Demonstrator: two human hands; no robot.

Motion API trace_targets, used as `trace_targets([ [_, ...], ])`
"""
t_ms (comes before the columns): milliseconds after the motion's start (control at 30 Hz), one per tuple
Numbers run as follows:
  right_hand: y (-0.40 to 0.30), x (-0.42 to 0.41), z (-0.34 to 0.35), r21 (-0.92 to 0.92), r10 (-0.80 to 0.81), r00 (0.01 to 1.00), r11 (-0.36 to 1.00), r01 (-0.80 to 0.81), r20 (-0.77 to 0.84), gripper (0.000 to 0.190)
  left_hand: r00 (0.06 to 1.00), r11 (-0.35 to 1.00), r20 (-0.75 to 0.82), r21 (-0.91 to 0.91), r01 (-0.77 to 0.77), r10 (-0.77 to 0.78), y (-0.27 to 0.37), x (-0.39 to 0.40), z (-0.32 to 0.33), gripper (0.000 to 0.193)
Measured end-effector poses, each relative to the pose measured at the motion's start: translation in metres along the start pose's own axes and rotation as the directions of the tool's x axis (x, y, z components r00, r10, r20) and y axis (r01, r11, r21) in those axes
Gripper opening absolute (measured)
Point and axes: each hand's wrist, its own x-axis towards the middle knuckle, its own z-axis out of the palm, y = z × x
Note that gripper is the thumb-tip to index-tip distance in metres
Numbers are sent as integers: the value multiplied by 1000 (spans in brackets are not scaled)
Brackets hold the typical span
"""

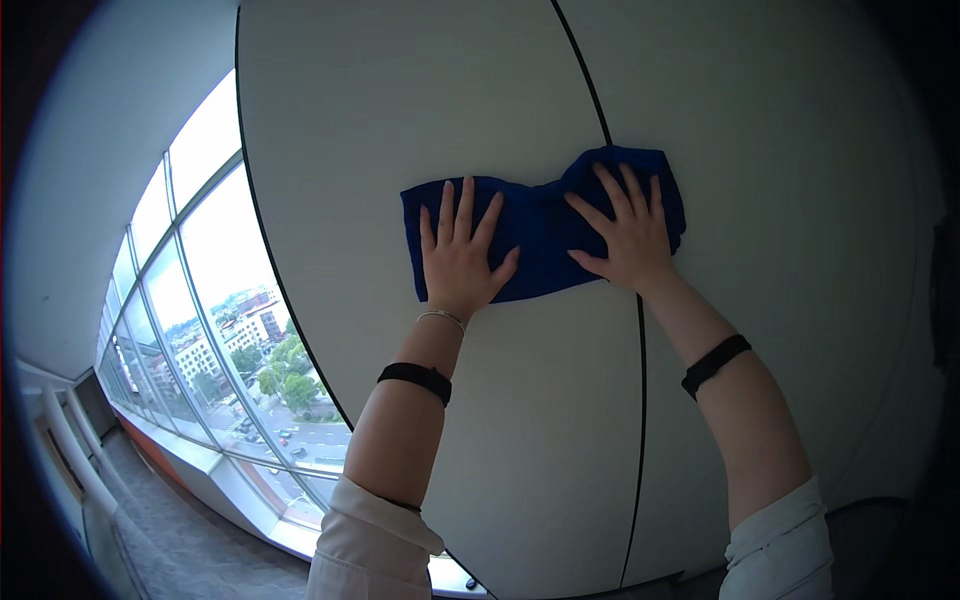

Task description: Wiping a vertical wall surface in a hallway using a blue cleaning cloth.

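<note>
A dark blue cloth (536,240) lies spread flat against a pale wall panel (480,97), across a black vertical seam. My left hand (461,259) presses on its left part, palm down with the fingers spread. On the right part rests my right hand (630,229), its fingers apart too. The cloth's upper edge dips between the two hands, and its right end looks bunched. Neither hand grips the cloth. Both forearms carry a black band, and a thin bracelet is on the left wrist.
Tall slanted windows (225,285) run along the left, with buildings, trees and a road outside. Beneath them is a white sill (240,502), and a grey floor (187,547) lies at the lower left. The black seam (641,375) continues below the cloth.
</note>
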Motion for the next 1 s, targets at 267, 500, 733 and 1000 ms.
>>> trace_targets([
  [267, 1, -2, 5, -58, 18, 998, 998, -22, -53, 73, 996, 998, -84, 54, 28, -23, 4, 0, 6, 70],
  [500, -1, -3, 11, -117, 31, 993, 992, -45, -114, 74, 987, 992, -154, 109, 62, -45, 1, 1, 11, 67],
  [733, -35, 8, -4, -265, 182, 982, 946, -186, -39, 88, 979, 991, -195, 103, 83, -61, 2, 5, 9, 66],
  [1000, -40, -1, 0, -216, 246, 958, 937, -273, -146, 99, 966, 993, -254, 92, 77, -51, 10, 9, 0, 63],
])
